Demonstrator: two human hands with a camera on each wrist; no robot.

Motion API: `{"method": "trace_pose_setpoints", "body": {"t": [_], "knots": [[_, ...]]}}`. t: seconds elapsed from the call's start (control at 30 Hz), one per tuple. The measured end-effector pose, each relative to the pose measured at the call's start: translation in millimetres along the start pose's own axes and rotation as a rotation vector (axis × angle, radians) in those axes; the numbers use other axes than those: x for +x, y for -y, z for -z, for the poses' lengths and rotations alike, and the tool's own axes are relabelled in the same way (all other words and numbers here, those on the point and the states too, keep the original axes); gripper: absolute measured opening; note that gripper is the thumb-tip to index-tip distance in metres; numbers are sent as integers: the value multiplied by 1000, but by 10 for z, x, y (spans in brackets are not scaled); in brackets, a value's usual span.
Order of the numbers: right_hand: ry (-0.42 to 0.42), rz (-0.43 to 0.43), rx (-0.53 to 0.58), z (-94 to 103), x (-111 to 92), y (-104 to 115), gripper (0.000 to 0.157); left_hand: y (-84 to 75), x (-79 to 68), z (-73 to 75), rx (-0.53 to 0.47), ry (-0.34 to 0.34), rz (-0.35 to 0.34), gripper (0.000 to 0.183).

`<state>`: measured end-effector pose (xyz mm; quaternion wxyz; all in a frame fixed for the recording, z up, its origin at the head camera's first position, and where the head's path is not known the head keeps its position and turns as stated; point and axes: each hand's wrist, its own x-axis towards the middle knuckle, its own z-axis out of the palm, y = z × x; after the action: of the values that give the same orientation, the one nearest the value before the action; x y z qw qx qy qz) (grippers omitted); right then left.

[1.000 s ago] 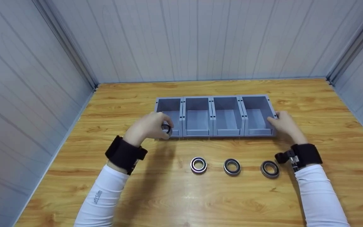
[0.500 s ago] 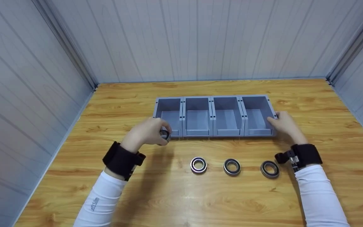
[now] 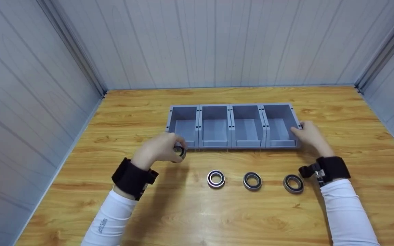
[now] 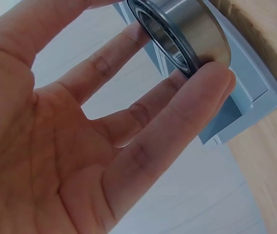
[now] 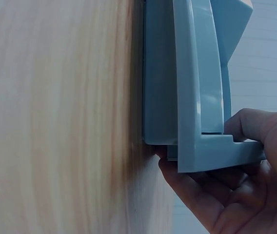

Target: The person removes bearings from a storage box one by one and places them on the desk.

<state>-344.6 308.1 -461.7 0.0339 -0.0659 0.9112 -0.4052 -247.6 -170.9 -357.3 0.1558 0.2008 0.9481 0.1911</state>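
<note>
My left hand pinches a ball bearing between thumb and fingers, in front of the leftmost bin. In the left wrist view the bearing shows its steel outer ring and dark seal, held at the fingertips. My right hand grips the right side wall of a row of joined grey-blue bins. In the right wrist view its thumb lies over the edge of the bin, with the fingers on the outside. The bins show nothing inside.
Three more bearings lie in a row on the wooden table: a left one, a middle one and a right one near the right wrist strap. Pale panel walls enclose the table at the back and sides.
My left hand has drawn back toward the table's front with the bearing, from over the leftmost bin's front edge to just before it. The right hand stays on the bin wall.
</note>
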Motion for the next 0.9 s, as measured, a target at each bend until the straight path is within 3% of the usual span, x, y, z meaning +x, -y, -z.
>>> {"method": "trace_pose_setpoints", "body": {"t": [0.33, 0.6, 0.9], "knots": [[6, 7, -5, 3, -4, 5, 41, -16, -60, -73, 7, 8, -2, 36], [1, 23, -18, -1, 0, -6, 35, -3, -90, -152, -2, 17, -21, 34], [6, 26, -16, 2, -4, -3, 31, 8, -143, -226, -10, 22, 26, 38]]}}
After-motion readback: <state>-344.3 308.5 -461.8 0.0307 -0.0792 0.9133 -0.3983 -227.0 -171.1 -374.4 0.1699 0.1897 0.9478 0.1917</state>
